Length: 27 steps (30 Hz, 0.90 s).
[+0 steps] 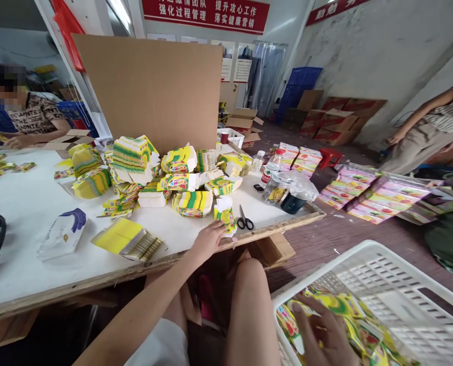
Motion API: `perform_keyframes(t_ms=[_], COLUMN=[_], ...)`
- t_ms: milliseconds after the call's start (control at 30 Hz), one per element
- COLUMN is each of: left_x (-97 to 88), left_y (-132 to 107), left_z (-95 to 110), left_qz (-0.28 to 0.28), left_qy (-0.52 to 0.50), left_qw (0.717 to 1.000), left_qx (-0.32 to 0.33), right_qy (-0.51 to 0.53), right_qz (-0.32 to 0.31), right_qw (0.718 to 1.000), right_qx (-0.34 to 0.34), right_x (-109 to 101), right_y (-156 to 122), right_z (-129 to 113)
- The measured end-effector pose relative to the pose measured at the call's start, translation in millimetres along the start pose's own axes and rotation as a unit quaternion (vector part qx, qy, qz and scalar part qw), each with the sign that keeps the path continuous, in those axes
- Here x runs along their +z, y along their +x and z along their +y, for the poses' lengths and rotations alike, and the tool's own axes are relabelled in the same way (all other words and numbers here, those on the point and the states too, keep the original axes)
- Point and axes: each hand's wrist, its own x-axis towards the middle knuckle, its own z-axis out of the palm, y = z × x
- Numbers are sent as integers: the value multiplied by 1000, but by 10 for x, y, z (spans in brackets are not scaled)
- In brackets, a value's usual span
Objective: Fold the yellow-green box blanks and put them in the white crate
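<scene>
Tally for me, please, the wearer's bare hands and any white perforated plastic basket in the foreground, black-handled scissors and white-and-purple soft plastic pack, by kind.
Left hand and right hand: 2
White basket: 1
Scissors: 1
Soft pack: 1
Total: 5

Seated with legs bent and arms parted, reaching in two directions. Pictured with left arm (146,310) bare and extended, slanting from the lower left up toward the center and crossing above left thigh. Held nearly in line with that forearm at the wrist: left hand (208,239), back upward, with fingers close together, slightly bent and pointing forward and to the right. Well apart, low at the right: right hand (323,330), blurred, turned mostly back to the camera, with fingers spread and loosely curled, cut off by the bottom edge. Seen between both hands: right knee (251,277), bare and bent.
</scene>
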Motion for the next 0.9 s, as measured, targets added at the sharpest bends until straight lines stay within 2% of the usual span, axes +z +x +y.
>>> perform_keyframes(t_ms=[67, 133, 267, 367, 433, 500, 533, 567, 600, 667, 733, 800, 900], left_x=[-47, -127, -277, -312, -316, -327, -340, -357, -378, -423, -459, -476, -479], left_y=[-38, -185, -717, -1181, -1430, -1580, -1612, -1619, -1606, -1551, -1504, -1494, -1519], left_z=[-26, 47, 390, 654, 768, 827, 842, 850, 856, 869, 889, 914, 941], left_qz=[2, 18, 35, -14, -51, -12, 34, 79, 110, 114, 88, 82, 95], left_qy=[10, 20, 22, -19, -81, -189, -260, -335, -409, -528, -600, -635, -649], left_qw=[1000, 999, 996, 987, 984, 980, 965, 935, 894, 801, 727, 690, 682], left_qx=[13, 30, 81, 160, 147, 54, -10, -80, -148, -259, -323, -338, -323], right_qy=[78, 133, 244, 352, 399, 430, 445, 460, 474, 491, 499, 502, 473], right_qz=[-61, -105, -168, -199, -217, -234, -244, -255, -266, -290, -305, -307, -281], right_qw=[994, 984, 950, 905, 879, 856, 844, 830, 817, 798, 786, 785, 820], right_qx=[36, 61, 104, 134, 144, 164, 177, 188, 195, 197, 199, 196, 155], right_x=[197, 387, 715, 883, 944, 980, 997, 1017, 1041, 1100, 1157, 1196, 1209], right_y=[-92, -160, -206, -195, -207, -266, -316, -377, -444, -579, -680, -730, -732], right_z=[-68, -149, -365, -500, -545, -564, -570, -576, -584, -600, -613, -615, -601])
